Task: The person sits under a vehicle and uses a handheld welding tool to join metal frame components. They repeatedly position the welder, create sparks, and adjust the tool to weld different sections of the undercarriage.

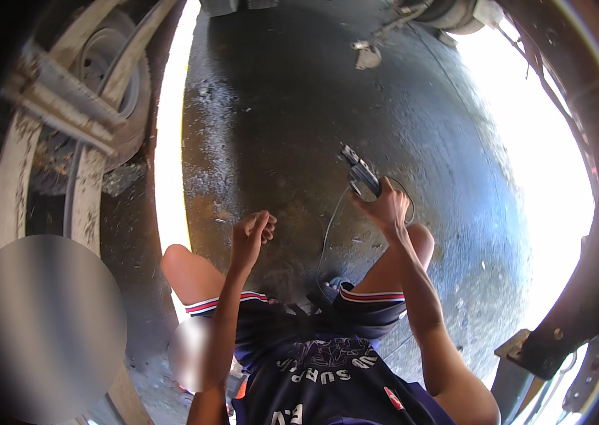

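A corded hand tool (363, 173), dark grey and narrow with a metal front end, is gripped in my right hand (386, 207) over the floor. Its tip points forward and slightly left, and I cannot make out its exact kind. A thin cable (329, 225) curves down from it toward my foot, and another loop bends beside my wrist. Off to the left, my left hand (250, 235) hangs in front of my knee with its fingers curled in, and nothing shows in them. I sit or squat with my knees apart.
Wooden beams (87, 191) and a wheel (119, 71) stand on the left. A dark metal frame (575, 304) rises on the right. Farther off lie a pale scrap (368, 58) and a tire (448, 15) on the stained, wet-looking floor (292, 106). Smeared ovals hide the lower left.
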Tool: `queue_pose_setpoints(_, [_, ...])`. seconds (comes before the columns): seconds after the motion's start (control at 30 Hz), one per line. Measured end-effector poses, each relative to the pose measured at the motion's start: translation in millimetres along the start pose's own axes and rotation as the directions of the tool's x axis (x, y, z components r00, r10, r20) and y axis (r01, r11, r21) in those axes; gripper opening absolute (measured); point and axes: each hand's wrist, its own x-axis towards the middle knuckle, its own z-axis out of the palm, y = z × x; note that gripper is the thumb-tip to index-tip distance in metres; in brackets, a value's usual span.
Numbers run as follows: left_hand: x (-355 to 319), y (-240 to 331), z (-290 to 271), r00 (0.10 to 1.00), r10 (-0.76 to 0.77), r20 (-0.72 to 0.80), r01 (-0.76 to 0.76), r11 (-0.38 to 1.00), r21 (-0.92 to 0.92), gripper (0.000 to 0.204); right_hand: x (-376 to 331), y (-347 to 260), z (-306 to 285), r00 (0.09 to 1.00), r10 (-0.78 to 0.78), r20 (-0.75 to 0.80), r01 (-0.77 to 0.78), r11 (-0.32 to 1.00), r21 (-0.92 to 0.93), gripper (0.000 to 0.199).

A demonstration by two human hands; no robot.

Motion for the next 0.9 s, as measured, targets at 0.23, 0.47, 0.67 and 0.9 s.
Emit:
queue_pose_setpoints(0.23, [18.4,-63.9,11.9,0.963,-0.270,-0.023,0.270,0.962,0.045,0.042,56.2,127.8,-46.0,0.411,0.887,0.209,-0.431,-0.013,0.902,0.052])
queue_pose_setpoints(0.47, [63.4,-44.4,89.9,0.937,-0.181,0.299,0.159,0.982,0.098,0.042,-33.5,153.8,-68.3,0.648,0.758,-0.076,-0.627,0.587,0.512,0.058])
queue_pose_setpoints(0.67, [79.7,-55.4,206.2,0.664,-0.200,0.720,0.182,0.978,0.103,0.045,-99.1,130.3,-42.4,0.783,0.578,0.229,-0.613,0.654,0.445,0.057])
queue_pose_setpoints(0.9, [29.0,-93.2,297.8,0.027,-0.242,0.970,0.796,0.593,0.125,0.057,-154.3,126.2,-49.7,0.804,0.298,0.515,-0.588,0.531,0.610,0.053])
